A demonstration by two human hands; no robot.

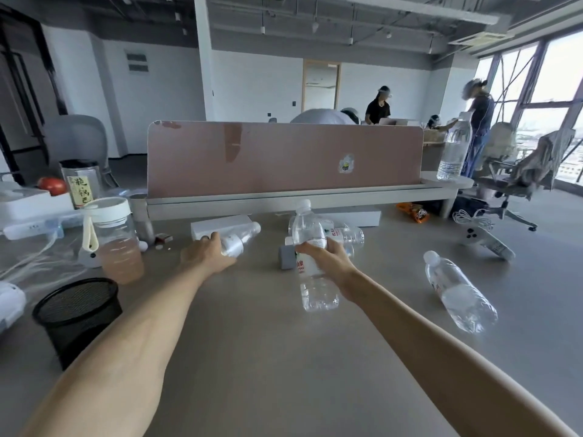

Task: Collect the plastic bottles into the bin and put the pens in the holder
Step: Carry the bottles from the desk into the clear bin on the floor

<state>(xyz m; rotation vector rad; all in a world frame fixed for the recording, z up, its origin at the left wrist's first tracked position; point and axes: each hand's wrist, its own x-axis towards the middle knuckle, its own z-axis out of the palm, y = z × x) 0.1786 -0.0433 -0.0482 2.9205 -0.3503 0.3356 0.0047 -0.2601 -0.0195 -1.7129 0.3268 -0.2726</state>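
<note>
My right hand (328, 258) grips a clear plastic bottle (310, 234) with a white cap and red-lettered label, held upright above the desk. My left hand (206, 252) is closed on a second clear bottle (240, 239) that lies on its side near a white box. Behind my right hand another bottle (348, 236) lies on the desk. At the right a clear bottle (457, 291) lies on its side. A tall one (454, 149) stands on the shelf by the divider's right end. A black mesh holder (77, 313) stands at the near left. No pens show.
A lidded cup of pinkish drink (115, 241) stands left of my left hand, with a jar (80, 182) and a tomato (53, 185) behind. A pink divider (284, 156) bounds the far edge. A white controller (485, 239) and cable lie at the right. People stand beyond.
</note>
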